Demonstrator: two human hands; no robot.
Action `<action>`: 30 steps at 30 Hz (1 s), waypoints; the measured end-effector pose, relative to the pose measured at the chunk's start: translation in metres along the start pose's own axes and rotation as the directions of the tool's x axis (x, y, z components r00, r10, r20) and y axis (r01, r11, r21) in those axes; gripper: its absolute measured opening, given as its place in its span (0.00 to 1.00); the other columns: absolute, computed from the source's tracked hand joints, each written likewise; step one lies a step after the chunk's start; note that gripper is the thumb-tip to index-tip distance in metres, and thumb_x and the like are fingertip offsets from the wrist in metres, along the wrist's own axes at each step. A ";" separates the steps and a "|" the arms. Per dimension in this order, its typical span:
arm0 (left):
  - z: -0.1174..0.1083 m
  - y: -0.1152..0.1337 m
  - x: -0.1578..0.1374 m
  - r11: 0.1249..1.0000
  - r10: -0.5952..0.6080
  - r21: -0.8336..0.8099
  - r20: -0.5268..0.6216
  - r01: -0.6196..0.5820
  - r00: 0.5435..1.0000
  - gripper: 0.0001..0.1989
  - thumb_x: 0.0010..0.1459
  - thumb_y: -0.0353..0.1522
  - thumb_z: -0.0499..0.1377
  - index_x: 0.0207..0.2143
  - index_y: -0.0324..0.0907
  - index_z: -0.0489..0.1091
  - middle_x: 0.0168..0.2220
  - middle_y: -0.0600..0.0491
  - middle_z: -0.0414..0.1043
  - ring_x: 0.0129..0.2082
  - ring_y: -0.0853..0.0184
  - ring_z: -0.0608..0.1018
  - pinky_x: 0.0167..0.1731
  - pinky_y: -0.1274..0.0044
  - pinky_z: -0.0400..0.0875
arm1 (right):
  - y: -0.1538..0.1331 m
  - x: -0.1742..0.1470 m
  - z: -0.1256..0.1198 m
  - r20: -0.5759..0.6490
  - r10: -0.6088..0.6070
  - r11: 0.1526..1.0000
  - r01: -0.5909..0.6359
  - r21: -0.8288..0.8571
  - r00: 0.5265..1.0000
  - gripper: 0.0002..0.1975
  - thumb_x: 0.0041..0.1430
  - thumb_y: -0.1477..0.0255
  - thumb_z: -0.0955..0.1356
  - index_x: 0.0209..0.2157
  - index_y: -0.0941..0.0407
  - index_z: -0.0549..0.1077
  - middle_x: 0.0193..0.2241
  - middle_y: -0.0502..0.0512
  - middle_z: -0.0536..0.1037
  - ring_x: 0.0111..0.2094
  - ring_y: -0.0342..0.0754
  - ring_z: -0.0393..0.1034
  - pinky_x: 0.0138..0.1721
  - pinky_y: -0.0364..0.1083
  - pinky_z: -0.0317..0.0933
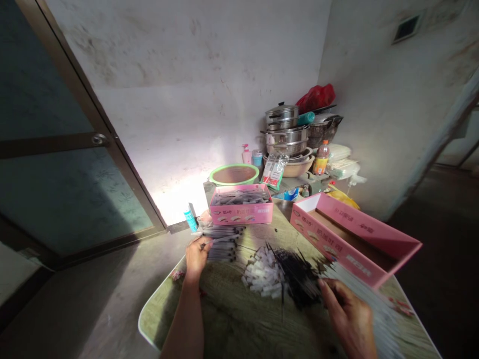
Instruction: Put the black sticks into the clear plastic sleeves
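Note:
My left hand [197, 255] is closed in a pinch on a slim translucent tube at the table's left side. Beside it lies a row of similar grey tubes with dark tips [222, 251]. My right hand [350, 314] is closed at the right edge of a pile of thin black sticks [299, 276]; what its fingertips hold, if anything, is blurred. A heap of short white pieces [264, 273] touches the black pile's left side. Long clear tubes [381, 309] lie in a bundle beyond and beside my right hand, partly hidden by it.
A pink box [242, 216] full of grey tubes stands at the table's back. Another pink box [337, 249], its brown bottom showing, sits to the right. Behind are a green-rimmed basin [234, 174], stacked steel pots [286, 139] and a bottle [321, 158]. A blue-green tube [190, 219] stands far left.

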State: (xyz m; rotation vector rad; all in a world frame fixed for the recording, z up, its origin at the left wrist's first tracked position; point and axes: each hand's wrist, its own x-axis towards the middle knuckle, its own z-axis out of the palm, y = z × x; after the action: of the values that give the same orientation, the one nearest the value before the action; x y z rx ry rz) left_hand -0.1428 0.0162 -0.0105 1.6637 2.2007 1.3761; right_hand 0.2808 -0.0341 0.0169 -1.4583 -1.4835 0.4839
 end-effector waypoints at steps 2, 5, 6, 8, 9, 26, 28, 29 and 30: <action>0.000 0.008 0.000 0.998 0.042 -0.050 0.006 -0.042 0.999 0.09 0.54 0.36 0.59 0.34 0.43 0.78 0.37 0.49 0.78 0.40 0.59 0.76 0.45 0.67 0.69 | -0.003 0.000 0.003 0.019 0.010 0.998 -0.011 0.057 1.000 0.22 0.54 0.50 0.65 0.26 0.56 0.75 0.20 0.52 0.75 0.22 0.47 0.70 0.26 0.42 0.63; 0.008 0.032 -0.003 0.978 0.124 -0.170 0.022 -0.118 0.992 0.11 0.55 0.37 0.59 0.35 0.42 0.77 0.37 0.49 0.78 0.40 0.60 0.77 0.44 0.68 0.70 | -0.007 -0.003 0.012 0.114 0.080 0.977 -0.100 0.187 0.990 0.23 0.55 0.51 0.65 0.22 0.56 0.71 0.16 0.50 0.70 0.19 0.46 0.66 0.23 0.42 0.60; 0.013 0.042 -0.006 0.964 0.165 -0.216 0.038 -0.153 0.986 0.11 0.55 0.38 0.59 0.35 0.42 0.77 0.37 0.49 0.77 0.41 0.60 0.77 0.43 0.69 0.70 | -0.007 -0.004 0.015 0.162 0.114 0.959 -0.151 0.239 0.980 0.23 0.56 0.51 0.65 0.22 0.56 0.70 0.16 0.49 0.70 0.18 0.45 0.65 0.21 0.42 0.59; 0.027 0.065 -0.016 0.934 0.246 -0.292 0.102 -0.207 0.964 0.11 0.55 0.38 0.59 0.35 0.42 0.77 0.36 0.50 0.77 0.39 0.61 0.77 0.38 0.72 0.71 | -0.007 -0.005 0.023 0.235 0.157 0.911 -0.233 0.340 0.959 0.23 0.56 0.51 0.65 0.23 0.56 0.70 0.17 0.49 0.71 0.16 0.43 0.64 0.19 0.42 0.57; 0.034 0.076 -0.023 0.918 0.287 -0.324 0.147 -0.228 0.947 0.10 0.55 0.37 0.59 0.35 0.42 0.77 0.35 0.51 0.77 0.38 0.63 0.77 0.37 0.74 0.70 | -0.006 -0.005 0.025 0.261 0.159 0.891 -0.252 0.377 0.952 0.23 0.57 0.50 0.64 0.23 0.57 0.69 0.17 0.50 0.72 0.15 0.42 0.63 0.18 0.41 0.56; 0.056 0.127 -0.064 0.825 0.438 -0.541 0.431 -0.163 0.789 0.06 0.53 0.28 0.60 0.32 0.40 0.77 0.30 0.52 0.71 0.29 0.69 0.71 0.30 0.78 0.65 | 0.000 -0.004 0.019 0.333 0.226 0.855 -0.350 0.383 0.915 0.26 0.58 0.49 0.63 0.19 0.56 0.65 0.11 0.47 0.66 0.10 0.38 0.57 0.11 0.38 0.45; 0.058 0.128 -0.065 0.831 0.430 -0.537 0.458 -0.144 0.778 0.05 0.51 0.28 0.62 0.31 0.39 0.78 0.28 0.53 0.70 0.27 0.70 0.70 0.28 0.79 0.64 | 0.000 -0.004 0.020 0.335 0.225 0.853 -0.351 0.386 0.915 0.26 0.58 0.49 0.63 0.20 0.56 0.65 0.12 0.47 0.67 0.10 0.38 0.57 0.11 0.38 0.46; 0.059 0.128 -0.066 0.837 0.423 -0.531 0.470 -0.135 0.775 0.05 0.51 0.28 0.62 0.31 0.39 0.78 0.27 0.53 0.70 0.26 0.70 0.70 0.27 0.79 0.63 | 0.000 -0.004 0.020 0.337 0.227 0.852 -0.354 0.385 0.914 0.25 0.58 0.49 0.63 0.21 0.56 0.65 0.12 0.47 0.67 0.10 0.38 0.57 0.11 0.38 0.46; 0.060 0.128 -0.067 0.842 0.415 -0.524 0.479 -0.127 0.774 0.04 0.50 0.29 0.63 0.30 0.39 0.78 0.26 0.54 0.69 0.26 0.71 0.70 0.27 0.79 0.62 | 0.001 -0.004 0.020 0.339 0.230 0.852 -0.358 0.382 0.912 0.25 0.58 0.49 0.63 0.21 0.56 0.65 0.12 0.47 0.67 0.10 0.38 0.57 0.11 0.38 0.46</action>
State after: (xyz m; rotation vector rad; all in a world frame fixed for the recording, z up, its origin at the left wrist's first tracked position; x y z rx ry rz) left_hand 0.0119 0.0018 0.0092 1.9210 1.2043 1.1079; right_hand 0.2639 -0.0306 0.0059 -1.2888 -1.2486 1.1845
